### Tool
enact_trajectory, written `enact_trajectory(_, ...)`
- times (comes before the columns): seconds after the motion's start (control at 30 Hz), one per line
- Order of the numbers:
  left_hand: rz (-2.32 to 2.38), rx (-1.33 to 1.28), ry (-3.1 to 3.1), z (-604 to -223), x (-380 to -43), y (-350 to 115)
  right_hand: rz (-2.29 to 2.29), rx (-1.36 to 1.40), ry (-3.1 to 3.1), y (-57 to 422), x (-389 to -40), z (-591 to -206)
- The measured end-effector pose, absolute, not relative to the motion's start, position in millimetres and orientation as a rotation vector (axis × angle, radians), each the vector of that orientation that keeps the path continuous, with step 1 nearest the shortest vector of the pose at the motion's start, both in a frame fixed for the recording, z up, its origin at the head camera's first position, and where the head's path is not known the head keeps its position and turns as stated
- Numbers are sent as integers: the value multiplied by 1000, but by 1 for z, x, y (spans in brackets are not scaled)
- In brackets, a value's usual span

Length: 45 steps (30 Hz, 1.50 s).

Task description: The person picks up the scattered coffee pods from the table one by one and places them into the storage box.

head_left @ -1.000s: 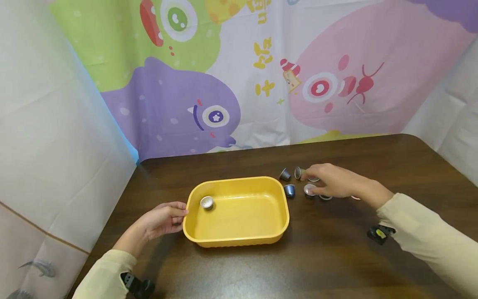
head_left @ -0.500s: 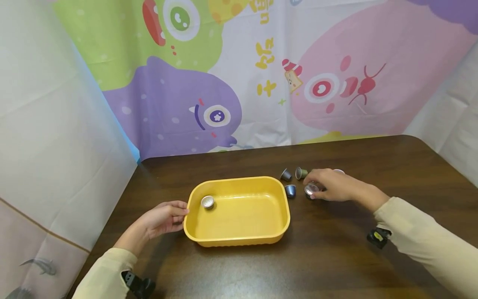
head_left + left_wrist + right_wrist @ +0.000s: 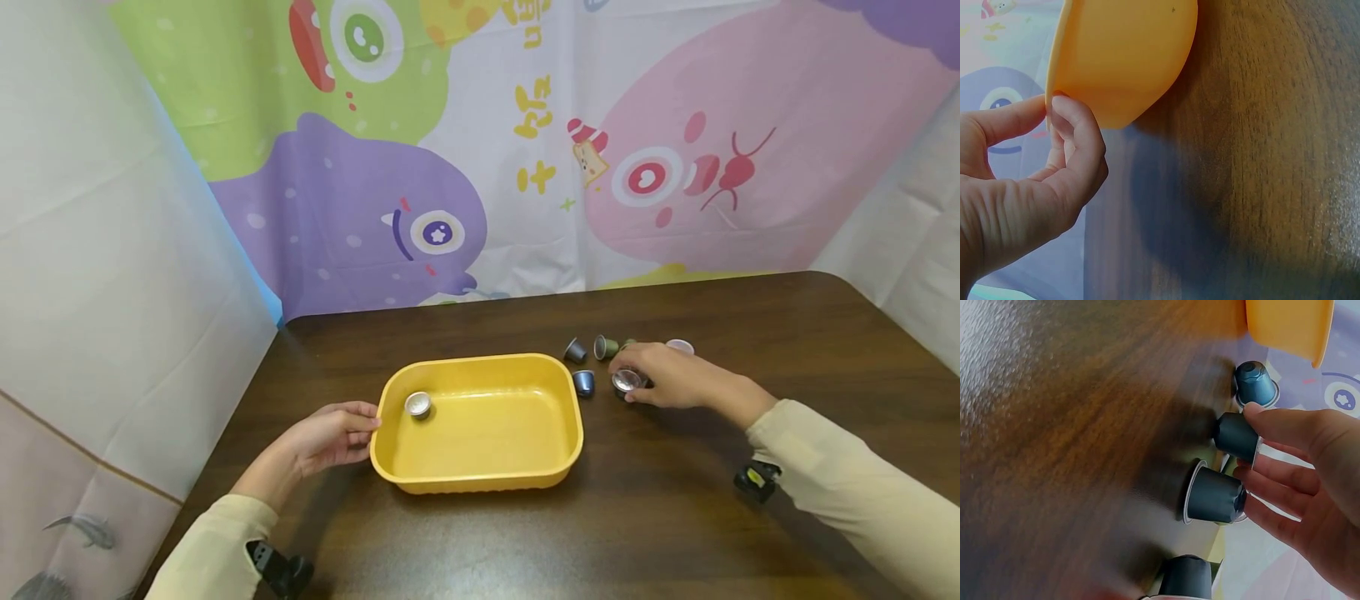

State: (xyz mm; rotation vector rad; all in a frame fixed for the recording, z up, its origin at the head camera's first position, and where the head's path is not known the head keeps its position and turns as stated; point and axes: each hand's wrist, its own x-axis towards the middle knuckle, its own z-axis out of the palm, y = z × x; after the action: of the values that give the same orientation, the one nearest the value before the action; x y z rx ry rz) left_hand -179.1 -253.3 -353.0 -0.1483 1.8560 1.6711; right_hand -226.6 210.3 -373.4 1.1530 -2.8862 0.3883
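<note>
My left hand [image 3: 336, 439] pinches the left rim of a yellow plastic basin [image 3: 480, 485], thumb outside and fingertip inside in the left wrist view. One silver-topped coffee capsule [image 3: 417, 406] stands in the basin's left part. To the right of the basin, my right hand [image 3: 667, 373] pinches a dark coffee capsule [image 3: 627, 382] whose silver lid faces up. The right wrist view shows thumb and fingers on either side of that dark capsule [image 3: 1236, 436]. Another dark capsule [image 3: 1215, 495] lies on its side close by the fingertips.
A blue capsule [image 3: 583, 383] lies just off the basin's right side, with a grey one [image 3: 575, 350] and a green one [image 3: 606, 347] behind it. A pale-lidded capsule [image 3: 680, 346] shows past the right hand. A printed cloth [image 3: 525, 250] hangs behind the brown table [image 3: 480, 550].
My right hand has come slightly towards me, and its thumb and fingers have closed round the dark capsule. The green capsule behind shows more fully. My left hand stays on the rim.
</note>
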Motion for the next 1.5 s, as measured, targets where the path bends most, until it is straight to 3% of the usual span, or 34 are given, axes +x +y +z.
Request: enact_trajectory(1.5,1666,-157,1856,-354,-181,-255,232,1100,-2624,202,-208,-374)
